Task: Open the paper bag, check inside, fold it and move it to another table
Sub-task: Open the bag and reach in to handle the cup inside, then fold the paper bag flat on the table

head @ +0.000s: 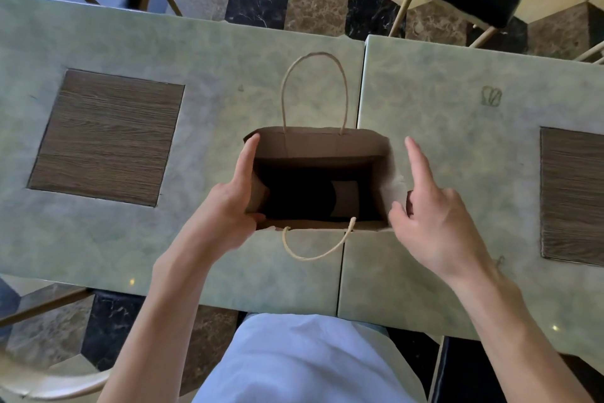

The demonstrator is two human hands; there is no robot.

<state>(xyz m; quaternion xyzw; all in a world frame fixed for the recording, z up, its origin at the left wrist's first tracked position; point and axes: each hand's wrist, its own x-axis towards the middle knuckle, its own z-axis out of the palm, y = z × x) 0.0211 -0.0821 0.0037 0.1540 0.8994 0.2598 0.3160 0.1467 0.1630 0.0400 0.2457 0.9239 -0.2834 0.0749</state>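
Left hand (228, 203) fingers pinch the brown paper bag (318, 180) wall; right hand (431, 219) fingers spread beside it; keep the mouth wide to see the bottom

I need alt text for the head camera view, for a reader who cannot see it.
An open brown paper bag stands where two green tables meet, seen from above. The left hand holds its left edge; the right hand is at its right side, index finger raised.
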